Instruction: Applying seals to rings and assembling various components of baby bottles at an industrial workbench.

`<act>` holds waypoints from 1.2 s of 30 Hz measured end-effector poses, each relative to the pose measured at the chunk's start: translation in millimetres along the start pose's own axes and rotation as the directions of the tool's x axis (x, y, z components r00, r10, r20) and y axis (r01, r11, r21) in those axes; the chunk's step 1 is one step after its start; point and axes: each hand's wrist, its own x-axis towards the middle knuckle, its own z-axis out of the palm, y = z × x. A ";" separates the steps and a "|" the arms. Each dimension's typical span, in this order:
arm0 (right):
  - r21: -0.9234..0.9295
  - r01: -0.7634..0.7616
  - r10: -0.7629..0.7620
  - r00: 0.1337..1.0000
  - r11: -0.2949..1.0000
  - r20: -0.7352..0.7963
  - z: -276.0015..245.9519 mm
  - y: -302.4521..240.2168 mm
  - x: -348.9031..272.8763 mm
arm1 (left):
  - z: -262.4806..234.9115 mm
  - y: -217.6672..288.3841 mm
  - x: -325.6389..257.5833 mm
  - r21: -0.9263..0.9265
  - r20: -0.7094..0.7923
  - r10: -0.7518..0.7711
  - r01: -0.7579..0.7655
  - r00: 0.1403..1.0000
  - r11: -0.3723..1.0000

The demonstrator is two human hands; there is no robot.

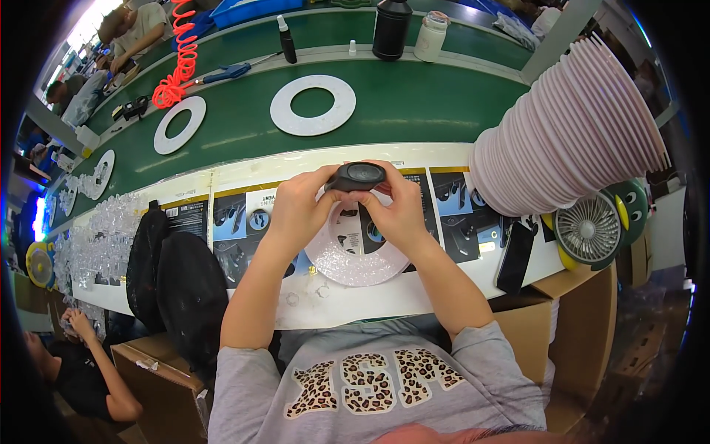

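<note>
The fingers of the left hand (297, 206) and the right hand (401, 212) close on opposite sides of a black oval object (363, 173), thumbs on its near edge, holding it over the worktop (355, 309) by the far side of a glittery pale ring (355, 272) that lies flat there. To the right lean a tall stack of pale rings (566, 129), a dark phone (516, 257) and a round fan (589, 229), while a black bag (188, 285) sits left of the forearms.
</note>
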 end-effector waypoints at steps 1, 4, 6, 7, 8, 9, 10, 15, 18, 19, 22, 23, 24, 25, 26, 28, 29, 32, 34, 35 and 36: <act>-0.001 -0.003 0.003 1.000 1.000 0.000 0.3 0.0 0.1 | 0.9 -2.1 -0.6 0.004 -0.028 0.037 -0.037 0.999 0.999; -0.011 0.005 -0.005 1.000 1.000 -0.003 -0.5 1.8 0.2 | 2.4 -2.6 0.0 0.004 -0.020 0.025 -0.025 0.999 1.000; -0.009 0.003 -0.003 1.000 1.000 -0.003 -0.3 2.3 0.2 | 2.7 -3.4 -0.2 0.003 -0.022 0.028 -0.028 0.999 1.000; -0.008 0.001 -0.001 1.000 1.000 -0.002 -0.1 2.3 0.3 | 2.7 -3.9 -0.3 0.002 -0.023 0.030 -0.030 0.999 1.000; -0.008 0.001 -0.001 1.000 1.000 -0.002 -0.1 2.1 0.3 | 2.9 -4.2 -0.4 0.002 -0.023 0.030 -0.030 0.999 1.000; -0.004 0.000 0.000 1.000 1.000 -0.002 0.0 1.6 0.3 | 3.1 -4.5 -0.5 0.005 -0.021 0.024 -0.024 0.999 1.000; 0.000 -0.001 0.001 1.000 1.000 -0.002 0.1 1.1 0.4 | 3.1 -4.5 -0.7 0.007 -0.020 0.019 -0.019 1.000 1.000; -0.002 0.000 0.000 1.000 1.000 -0.002 -0.3 0.2 0.7 | 0.9 0.3 0.4 0.003 0.001 -0.014 0.014 1.000 1.000; -0.006 0.006 -0.006 1.000 1.000 -0.006 -0.4 0.0 0.6 | -1.6 3.1 1.1 0.003 0.035 -0.057 0.057 0.998 0.998; -0.010 0.006 -0.007 1.000 1.000 -0.009 -0.5 -0.3 0.4 | -2.7 3.9 1.4 -0.001 0.046 -0.065 0.065 0.997 0.998; -0.022 0.036 -0.036 0.999 0.999 -0.011 -1.4 -3.4 -0.6 | -10.8 13.2 2.1 0.005 0.078 -0.069 0.069 0.995 0.998; -0.023 0.038 -0.038 0.999 0.999 -0.010 -1.6 -5.2 -1.1 | -13.7 16.8 2.5 0.004 0.076 -0.068 0.068 0.995 0.998; -0.019 0.030 -0.030 1.000 0.999 -0.005 -1.6 -7.5 -1.9 | -16.6 20.6 2.3 0.003 0.096 -0.080 0.080 0.992 0.997; -0.015 0.023 -0.023 1.000 1.000 0.000 -1.4 -8.9 -2.5 | -18.2 22.4 1.8 0.002 0.116 -0.092 0.092 0.989 0.996; -0.013 0.023 -0.023 1.000 1.000 0.003 -1.0 -9.6 -2.7 | -18.5 21.8 0.5 0.003 0.114 -0.095 0.095 0.989 0.995; 0.043 -0.006 0.005 0.999 0.999 0.036 0.2 -10.7 -3.1 | -19.4 19.1 -2.9 0.027 0.083 -0.038 0.036 0.996 0.999; 0.045 -0.006 0.004 0.999 0.999 0.039 1.6 -11.4 -3.9 | -21.6 19.0 -5.0 0.029 0.081 -0.041 0.038 0.996 0.999; 0.089 -0.027 0.020 0.996 0.996 0.082 4.9 -12.3 -6.8 | -25.5 21.6 -13.1 0.051 0.115 -0.089 0.084 0.989 0.995; 0.081 -0.032 0.024 0.994 0.996 0.105 6.3 -10.3 -7.9 | -24.3 24.3 -17.3 0.053 0.079 -0.150 0.146 0.986 0.988; 0.083 -0.032 0.023 0.994 0.996 0.109 7.0 -10.3 -8.3 | -24.1 24.1 -18.8 0.055 0.076 -0.153 0.149 0.985 0.987; 0.084 -0.029 0.019 0.994 0.996 0.111 7.5 -10.2 -8.6 | -23.4 23.1 -20.4 0.044 0.064 -0.152 0.150 0.986 0.988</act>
